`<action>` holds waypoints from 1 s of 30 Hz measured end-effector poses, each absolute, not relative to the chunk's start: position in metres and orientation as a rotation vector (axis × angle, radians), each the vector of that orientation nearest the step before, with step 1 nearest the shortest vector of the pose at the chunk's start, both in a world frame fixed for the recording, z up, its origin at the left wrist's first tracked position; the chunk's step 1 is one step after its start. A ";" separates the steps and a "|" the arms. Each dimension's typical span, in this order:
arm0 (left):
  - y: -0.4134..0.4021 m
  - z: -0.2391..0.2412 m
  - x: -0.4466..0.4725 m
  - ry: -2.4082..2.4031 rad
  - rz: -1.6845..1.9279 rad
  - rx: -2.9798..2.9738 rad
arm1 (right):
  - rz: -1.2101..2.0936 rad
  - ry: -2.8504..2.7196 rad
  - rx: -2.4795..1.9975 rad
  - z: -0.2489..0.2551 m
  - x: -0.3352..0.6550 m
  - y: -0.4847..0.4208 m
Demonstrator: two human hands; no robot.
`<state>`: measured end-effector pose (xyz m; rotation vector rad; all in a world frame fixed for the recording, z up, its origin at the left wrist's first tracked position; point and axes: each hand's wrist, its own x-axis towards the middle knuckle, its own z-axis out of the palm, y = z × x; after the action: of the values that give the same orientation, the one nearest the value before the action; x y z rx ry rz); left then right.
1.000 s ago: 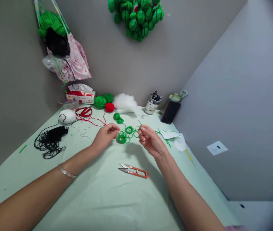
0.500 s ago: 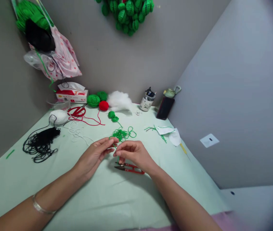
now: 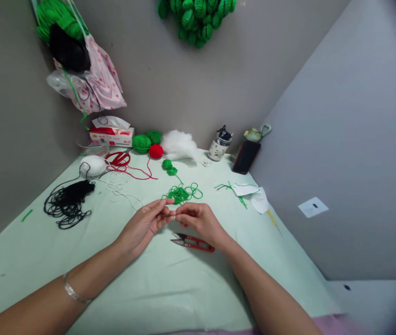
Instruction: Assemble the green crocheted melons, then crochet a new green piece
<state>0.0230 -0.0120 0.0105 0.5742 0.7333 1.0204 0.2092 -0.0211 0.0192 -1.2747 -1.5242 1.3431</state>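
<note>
Presently, the left hand (image 3: 144, 226) and right hand (image 3: 202, 220) are held fingertip to fingertip over the pale green tablecloth (image 3: 170, 288), both pinched narrow. What is pinched cannot be made out. A loose tangle of green yarn (image 3: 182, 192) is noted just beyond the fingertips. Red-handled thread snips (image 3: 194, 242) are seen flat on the cloth, just beside the right hand.

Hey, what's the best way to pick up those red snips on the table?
Pinch the red handle of the snips from above, coming from the right end: they lie flat, the bare blades point left, and the right hand is nearest that closed end.
</note>
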 end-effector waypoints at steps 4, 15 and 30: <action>-0.008 0.008 0.019 0.755 1.044 0.591 | 1.247 -1.640 -1.359 0.018 0.214 -0.021; -0.009 0.000 0.016 0.945 1.080 0.702 | 1.018 -1.515 -1.479 0.024 0.228 -0.009; -0.020 0.022 0.023 0.652 1.241 0.537 | 0.926 -2.193 -1.278 0.035 0.199 -0.044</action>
<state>0.0231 -0.0200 0.0222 0.5372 0.6522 1.2407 0.1985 -0.0435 0.0354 -1.2777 -2.1933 0.9257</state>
